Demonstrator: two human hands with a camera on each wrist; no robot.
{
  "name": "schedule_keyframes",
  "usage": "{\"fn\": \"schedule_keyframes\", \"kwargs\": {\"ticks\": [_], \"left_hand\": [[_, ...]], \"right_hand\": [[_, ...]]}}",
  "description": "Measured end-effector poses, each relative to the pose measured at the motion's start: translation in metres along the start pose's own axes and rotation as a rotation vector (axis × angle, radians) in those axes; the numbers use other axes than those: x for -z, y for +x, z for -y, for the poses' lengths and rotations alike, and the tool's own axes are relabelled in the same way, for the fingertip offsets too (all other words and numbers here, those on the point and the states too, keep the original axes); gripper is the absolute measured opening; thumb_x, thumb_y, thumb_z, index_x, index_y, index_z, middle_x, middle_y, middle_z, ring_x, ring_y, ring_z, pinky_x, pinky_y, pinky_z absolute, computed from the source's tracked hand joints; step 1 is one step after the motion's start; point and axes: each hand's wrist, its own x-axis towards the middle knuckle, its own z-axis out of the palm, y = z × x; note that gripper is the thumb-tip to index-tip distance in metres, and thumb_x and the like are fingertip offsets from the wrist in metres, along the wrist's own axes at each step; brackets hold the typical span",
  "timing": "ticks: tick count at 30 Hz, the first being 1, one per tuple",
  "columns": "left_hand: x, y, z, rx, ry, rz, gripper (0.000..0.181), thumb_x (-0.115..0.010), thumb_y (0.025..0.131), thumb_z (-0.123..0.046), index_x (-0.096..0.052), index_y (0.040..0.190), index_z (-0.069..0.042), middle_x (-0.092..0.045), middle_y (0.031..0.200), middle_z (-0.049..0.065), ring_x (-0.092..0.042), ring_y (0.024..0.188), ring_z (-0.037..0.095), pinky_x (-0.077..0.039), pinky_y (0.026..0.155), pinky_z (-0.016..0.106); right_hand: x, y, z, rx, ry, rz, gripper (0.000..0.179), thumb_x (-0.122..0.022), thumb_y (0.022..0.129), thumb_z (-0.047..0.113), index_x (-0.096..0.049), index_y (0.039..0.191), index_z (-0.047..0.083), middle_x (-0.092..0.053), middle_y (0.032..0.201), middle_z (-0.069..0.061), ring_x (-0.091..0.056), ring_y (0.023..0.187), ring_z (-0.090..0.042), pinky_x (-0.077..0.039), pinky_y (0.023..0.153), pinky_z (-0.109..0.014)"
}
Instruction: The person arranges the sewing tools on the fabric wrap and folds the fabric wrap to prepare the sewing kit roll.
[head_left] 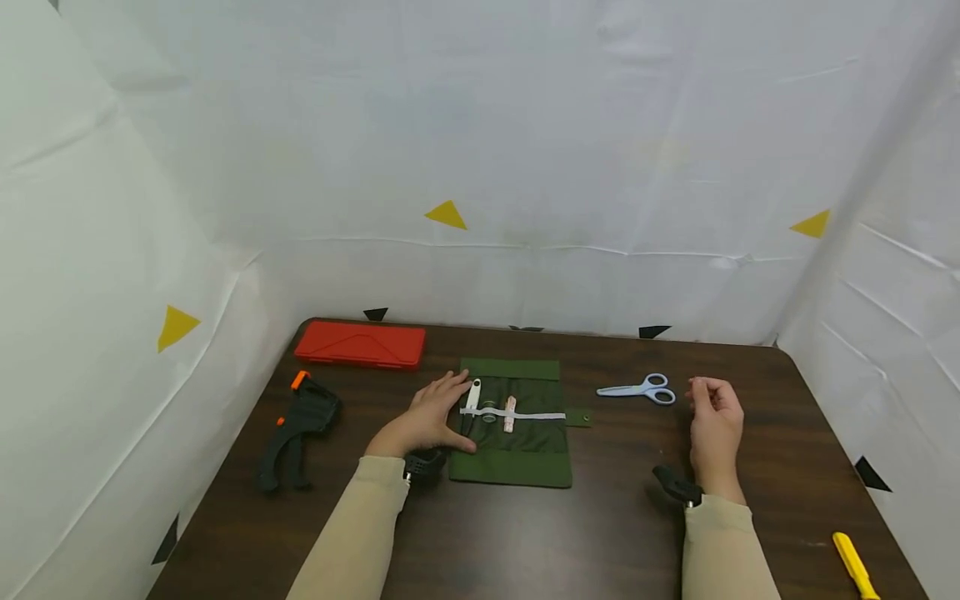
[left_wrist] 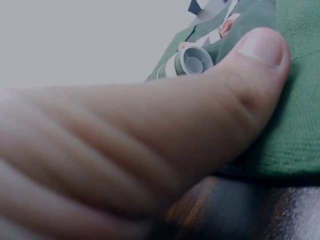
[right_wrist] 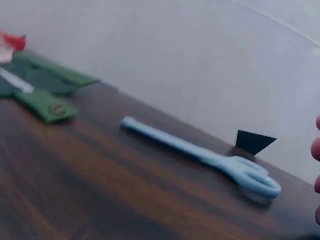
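Observation:
A green cloth sewing kit point(head_left: 517, 471) lies unfolded on the table. Its white elastic band point(head_left: 543, 416) holds a white-and-black slim tool point(head_left: 474, 396), a thread spool point(left_wrist: 195, 61) and a small pinkish wound bundle point(head_left: 510, 414). My left hand point(head_left: 429, 419) rests at the kit's left edge with fingers spread, the thumb point(left_wrist: 260, 55) over its lower left part. Light blue scissors point(head_left: 637, 389) lie right of the kit, handles toward my right hand point(head_left: 716, 425). That hand is beside the handles, fingers loosely bent and holding nothing; only fingertips point(right_wrist: 317, 150) show in the right wrist view.
A red case point(head_left: 360, 344) lies at the back left. In front of it is a black clamp-like tool point(head_left: 300, 425) with orange parts. A yellow-handled tool point(head_left: 855, 567) lies near the right front edge. White sheeting surrounds the table's back and sides.

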Motion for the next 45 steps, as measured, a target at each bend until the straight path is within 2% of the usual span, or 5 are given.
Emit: {"fn": "schedule_keyframes", "kwargs": {"ticks": [6,11,20,36,45], "left_hand": [[0.001,-0.003,-0.001,-0.001,-0.012,0.000,0.119,-0.099,0.078,-0.048,-0.034,0.172,-0.014,-0.019,0.184,0.003,-0.008,0.173,0.032,-0.010,0.134,0.069],[0.002,-0.004,-0.002,-0.002,-0.004,-0.003,0.119,-0.099,0.079,-0.047,-0.034,0.172,-0.015,-0.020,0.184,0.002,-0.008,0.173,0.031,-0.010,0.134,0.068],[0.001,0.000,-0.002,-0.015,-0.014,-0.005,0.119,-0.099,0.078,-0.048,-0.034,0.172,-0.014,-0.020,0.184,0.004,-0.008,0.173,0.033,-0.011,0.133,0.070],[0.000,0.002,0.002,0.001,-0.012,-0.006,0.120,-0.099,0.077,-0.050,-0.034,0.172,-0.018,-0.018,0.184,0.000,-0.006,0.173,0.031,-0.010,0.132,0.072],[0.001,0.000,0.000,0.002,-0.021,-0.008,0.119,-0.100,0.077,-0.048,-0.035,0.172,-0.017,-0.019,0.184,0.001,-0.007,0.173,0.031,-0.010,0.133,0.072]], "right_hand": [[-0.006,-0.003,-0.001,0.054,-0.369,0.033,0.024,-0.065,0.110,0.017,-0.073,0.126,0.001,-0.059,0.097,0.007,-0.051,0.086,-0.008,-0.041,0.073,-0.019],[-0.013,0.000,-0.001,0.144,-0.625,0.087,0.028,-0.069,0.105,0.014,-0.073,0.129,0.000,-0.062,0.103,-0.016,-0.053,0.102,-0.028,-0.039,0.087,-0.036],[-0.018,0.003,0.002,0.079,-0.907,0.296,0.077,-0.078,0.100,0.047,-0.055,0.156,-0.002,-0.053,0.135,-0.032,-0.040,0.121,-0.046,-0.033,0.092,-0.056],[-0.021,0.005,0.002,0.076,-0.874,0.297,0.072,-0.088,0.094,0.036,-0.055,0.150,0.004,-0.062,0.129,-0.026,-0.047,0.116,-0.042,-0.034,0.090,-0.052],[-0.020,0.005,0.002,0.051,-0.786,0.328,0.070,-0.085,0.098,0.035,-0.052,0.152,0.006,-0.068,0.128,-0.026,-0.059,0.114,-0.044,-0.031,0.112,-0.065]]}}
